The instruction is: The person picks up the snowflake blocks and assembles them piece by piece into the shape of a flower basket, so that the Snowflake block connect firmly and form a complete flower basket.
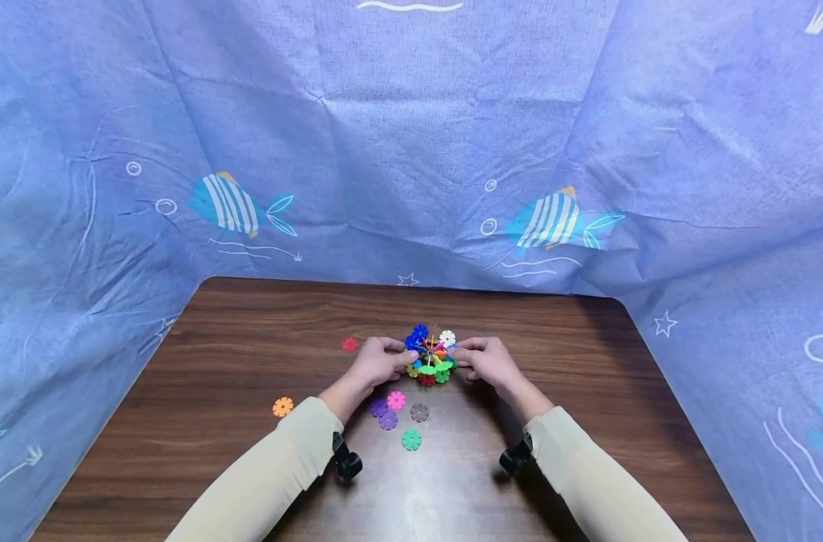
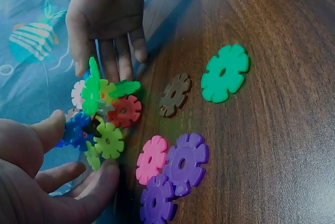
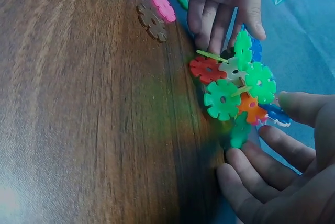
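Note:
A round cluster of interlocked plastic snowflake discs (image 1: 427,369) sits between the two hands, in blue, white, green, red, yellow and orange. My left hand (image 1: 380,363) holds its left side; in the left wrist view the thumb lies at a blue disc (image 2: 78,129) and fingers reach beneath a yellow-green one (image 2: 109,141). From the other side, my right hand (image 1: 487,360) grips the cluster. The right wrist view shows that thumb by a blue disc (image 3: 276,113), with fingertips just under a green disc (image 3: 240,131). The cluster's far side is hidden.
Loose discs lie on the brown wooden table (image 1: 214,467): purple (image 1: 388,419), pink (image 1: 396,400), dark brown (image 1: 419,412) and green (image 1: 412,439) nearest the body, orange (image 1: 283,406) and red (image 1: 349,343) to the left. Blue printed cloth (image 1: 397,188) hangs behind the table.

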`<state>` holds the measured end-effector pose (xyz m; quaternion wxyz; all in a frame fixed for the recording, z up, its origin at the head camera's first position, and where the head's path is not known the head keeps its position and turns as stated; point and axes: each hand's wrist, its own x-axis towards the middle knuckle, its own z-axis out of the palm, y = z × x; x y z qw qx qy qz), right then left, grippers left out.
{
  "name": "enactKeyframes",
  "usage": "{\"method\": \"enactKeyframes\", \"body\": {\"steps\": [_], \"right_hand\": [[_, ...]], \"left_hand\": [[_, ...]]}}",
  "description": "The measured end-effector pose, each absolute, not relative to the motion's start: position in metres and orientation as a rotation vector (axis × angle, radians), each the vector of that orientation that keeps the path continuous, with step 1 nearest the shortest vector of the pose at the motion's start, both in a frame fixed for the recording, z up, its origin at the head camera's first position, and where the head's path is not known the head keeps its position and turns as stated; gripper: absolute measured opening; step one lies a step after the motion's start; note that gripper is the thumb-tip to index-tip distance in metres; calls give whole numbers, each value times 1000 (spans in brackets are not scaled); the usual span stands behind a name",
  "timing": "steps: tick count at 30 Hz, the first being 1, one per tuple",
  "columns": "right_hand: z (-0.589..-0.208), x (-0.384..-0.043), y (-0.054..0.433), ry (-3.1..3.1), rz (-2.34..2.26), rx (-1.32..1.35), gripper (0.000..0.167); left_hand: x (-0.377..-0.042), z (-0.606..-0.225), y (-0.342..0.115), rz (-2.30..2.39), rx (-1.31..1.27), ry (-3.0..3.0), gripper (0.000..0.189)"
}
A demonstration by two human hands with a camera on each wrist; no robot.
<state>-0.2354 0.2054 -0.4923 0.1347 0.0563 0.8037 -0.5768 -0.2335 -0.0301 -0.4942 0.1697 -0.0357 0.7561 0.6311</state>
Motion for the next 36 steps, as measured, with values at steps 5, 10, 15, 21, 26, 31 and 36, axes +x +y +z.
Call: {"method": "enactKeyframes", "body": {"steps": [5, 10, 15, 21, 26, 31, 36], "right_hand": [[-493, -237, 205, 2335, -1656, 159, 36], [-488, -235, 206, 2390, -1613, 90, 36], [-472, -223, 210, 2709, -1465, -84, 38], [-456, -195, 210, 2854, -1416, -383, 30], [-460, -170, 197, 2751, -1361, -563, 27], [-479, -160, 182, 2739, -1229, -615, 25], [-499, -159, 173, 2744, -1136, -626, 24]], "left_hand": [[-233, -496, -29, 1758, -92, 2186, 49], [-232, -489, -38, 1735, -80, 2209, 48], [-223, -465, -65, 1848, 72, 2334, 42], [-200, -459, -92, 1579, 415, 2659, 27], [-188, -477, -89, 1263, 576, 2725, 29], [-186, -489, -80, 1096, 717, 2775, 29], [-181, -498, -76, 942, 724, 2785, 33]]}}
